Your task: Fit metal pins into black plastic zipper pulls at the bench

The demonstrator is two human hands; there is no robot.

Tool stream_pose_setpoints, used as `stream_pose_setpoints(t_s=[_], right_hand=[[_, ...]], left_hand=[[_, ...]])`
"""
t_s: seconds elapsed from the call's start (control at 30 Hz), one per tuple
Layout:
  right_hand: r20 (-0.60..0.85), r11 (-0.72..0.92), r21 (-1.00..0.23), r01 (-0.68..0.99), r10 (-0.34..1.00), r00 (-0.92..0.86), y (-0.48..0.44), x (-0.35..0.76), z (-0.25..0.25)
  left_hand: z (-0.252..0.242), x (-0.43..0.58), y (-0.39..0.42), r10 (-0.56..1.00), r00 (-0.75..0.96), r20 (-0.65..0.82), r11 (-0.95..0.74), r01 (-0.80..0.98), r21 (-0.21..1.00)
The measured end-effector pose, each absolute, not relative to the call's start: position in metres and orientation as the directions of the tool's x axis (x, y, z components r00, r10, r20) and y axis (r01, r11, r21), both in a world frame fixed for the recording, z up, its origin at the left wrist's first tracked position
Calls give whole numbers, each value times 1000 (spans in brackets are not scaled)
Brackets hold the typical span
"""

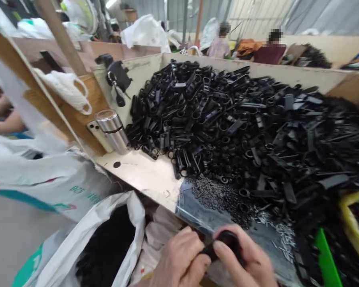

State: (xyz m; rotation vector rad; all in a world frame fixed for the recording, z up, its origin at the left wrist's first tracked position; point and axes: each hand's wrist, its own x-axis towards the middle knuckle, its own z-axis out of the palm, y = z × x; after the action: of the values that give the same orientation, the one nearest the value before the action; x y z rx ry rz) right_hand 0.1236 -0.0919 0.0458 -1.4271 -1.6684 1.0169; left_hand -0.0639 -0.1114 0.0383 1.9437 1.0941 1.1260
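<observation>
At the bottom of the view my left hand (179, 261) and my right hand (245, 259) meet over the table's near edge. Both pinch one small black plastic part (224, 241) with a ring end, held between thumbs and forefingers. Just beyond the hands lies a patch of tiny black rings (218, 195) and small metal pins (279, 229) on a clear sheet. Behind that rises a big heap of black plastic parts (242, 127) that covers most of the table (143, 175).
A steel flask (113, 130) and a phone lean on the table's left wall. A black clip hangs there too. White sacks (107, 243) stand open on the floor at left. A yellow bag (354, 223) and green piece (326, 259) sit at right. Two people work far behind.
</observation>
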Motion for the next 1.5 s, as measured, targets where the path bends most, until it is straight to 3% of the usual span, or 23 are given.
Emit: stream_pose_setpoints(t_s=[0.1, 0.17, 0.37, 0.4, 0.47, 0.53, 0.63, 0.73, 0.8, 0.87, 0.93, 0.97, 1.07, 1.2, 1.3, 1.4, 1.5], right_hand=[[-100, -10, -939, 343, 964, -248, -71, 104, 47], [-134, -24, -942, 335, 941, -310, -62, 96, 47], [-152, 144, -837, 528, 866, -477, -32, 82, 61], [-126, 194, -795, 574, 874, -470, -21, 77, 64], [-38, 309, -655, 690, 898, -439, 2, 63, 67], [15, 422, -476, 771, 881, -473, 23, 45, 65], [-1, 473, -395, 788, 857, -515, 43, 17, 55], [-1, 455, -404, 793, 867, -498, 51, 4, 47], [18, 420, -439, 794, 888, -460, 53, 7, 47], [47, 372, -499, 783, 913, -404, 54, 18, 52], [72, 330, -558, 761, 933, -352, 49, 32, 57], [76, 308, -596, 741, 941, -330, 44, 38, 59], [99, 252, -771, 584, 955, -281, 22, 57, 57], [148, 273, -888, 370, 931, -333, 2, 90, 51], [179, 315, -814, 488, 935, -306, 16, 122, 51], [159, 321, -518, 793, 947, -279, 44, 142, 49], [53, 356, -277, 893, 933, -356, 64, 145, 44]], left_hand=[[21, -57, -116, 988, 121, 100, -129, 268, 955], [13, -55, -117, 998, 49, -38, 26, 221, 975], [17, -81, -89, 968, 114, -223, 228, -36, 973], [20, -92, -80, 973, 70, -219, 217, 33, 976], [25, -115, -59, 984, -120, -128, 164, 375, 912], [28, -138, -38, 963, -261, 64, 151, 724, 673], [28, -163, -12, 932, -316, 178, 186, 838, 513], [23, -170, 0, 896, -365, 255, 224, 865, 449], [21, -165, 0, 859, -385, 337, 199, 858, 473], [21, -152, -3, 866, -411, 285, 135, 740, 659], [25, -131, -7, 923, -384, 26, 144, 406, 902], [27, -119, -8, 933, -335, -131, 204, 192, 960], [37, -87, -5, 899, -154, -409, 356, -287, 889], [44, -66, 5, 876, -4, -482, 431, -438, 789], [47, -63, 9, 872, 49, -488, 464, -407, 787], [49, -61, 9, 876, 81, -475, 474, -326, 818], [49, -58, 5, 875, 122, -469, 483, -282, 829]])
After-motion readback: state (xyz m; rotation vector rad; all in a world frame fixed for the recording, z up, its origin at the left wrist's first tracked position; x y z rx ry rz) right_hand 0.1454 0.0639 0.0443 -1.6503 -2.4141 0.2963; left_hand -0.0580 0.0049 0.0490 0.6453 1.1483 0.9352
